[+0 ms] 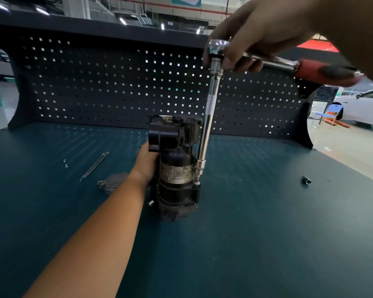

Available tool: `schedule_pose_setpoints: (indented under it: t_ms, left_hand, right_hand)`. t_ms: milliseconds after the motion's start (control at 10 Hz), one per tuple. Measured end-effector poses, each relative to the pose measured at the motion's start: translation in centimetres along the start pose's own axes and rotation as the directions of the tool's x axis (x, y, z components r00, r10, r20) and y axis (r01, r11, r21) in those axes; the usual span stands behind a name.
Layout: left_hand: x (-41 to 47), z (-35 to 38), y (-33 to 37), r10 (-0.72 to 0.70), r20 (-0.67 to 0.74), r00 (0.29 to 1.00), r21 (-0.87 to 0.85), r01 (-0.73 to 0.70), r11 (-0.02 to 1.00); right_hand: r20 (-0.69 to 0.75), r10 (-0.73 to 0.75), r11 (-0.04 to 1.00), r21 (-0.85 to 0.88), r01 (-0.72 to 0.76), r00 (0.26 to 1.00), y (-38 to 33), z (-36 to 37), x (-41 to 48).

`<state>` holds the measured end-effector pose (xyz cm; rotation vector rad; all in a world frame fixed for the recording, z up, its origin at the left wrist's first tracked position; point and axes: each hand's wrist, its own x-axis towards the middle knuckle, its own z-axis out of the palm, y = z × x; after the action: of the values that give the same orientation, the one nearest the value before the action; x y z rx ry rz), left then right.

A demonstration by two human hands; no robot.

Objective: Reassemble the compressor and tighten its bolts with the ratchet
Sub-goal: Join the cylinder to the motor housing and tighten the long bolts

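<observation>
In the head view the compressor (177,168) stands upright on the table (267,233) at mid-frame, and the left hand (148,162) comes from lower left to clasp its left side. The right hand (252,39), upper right, grips the ratchet (274,61) just behind its head. Its extension (209,108) drops nearly parallel to the compressor's right flank onto a bolt (196,183). The next swing, I'd say, needs that bar in line with the bolt.

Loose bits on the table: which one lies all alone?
The small dark piece right of the compressor. The long bolts, tiny screws and metal plate all lie together on the compressor's left.
</observation>
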<state>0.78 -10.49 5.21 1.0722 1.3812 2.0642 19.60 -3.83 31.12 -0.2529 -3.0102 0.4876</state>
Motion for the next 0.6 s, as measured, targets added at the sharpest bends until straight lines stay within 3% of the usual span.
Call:
schedule_pose_setpoints:
  t_ms: [200,500,600]
  left_hand:
    - [0.2,-0.2,-0.2,0.006,0.017,1.000,-0.038,-0.005,0.999]
    - [0.5,-0.3,-0.6,0.007,-0.056,0.998,-0.031,-0.009,0.999]
    - [0.6,-0.3,-0.3,0.019,0.026,0.999,-0.022,-0.018,1.000]
  right_hand:
    - [0.018,0.023,0.994,0.111,-0.025,1.000,-0.8,0.5,-1.1]
    - [-0.130,-0.069,0.989,-0.143,0.050,0.989,-2.2,2.2,-0.1]
    - [-0.225,-0.041,0.947,-0.319,-0.034,0.973,-2.5,2.9,0.7]
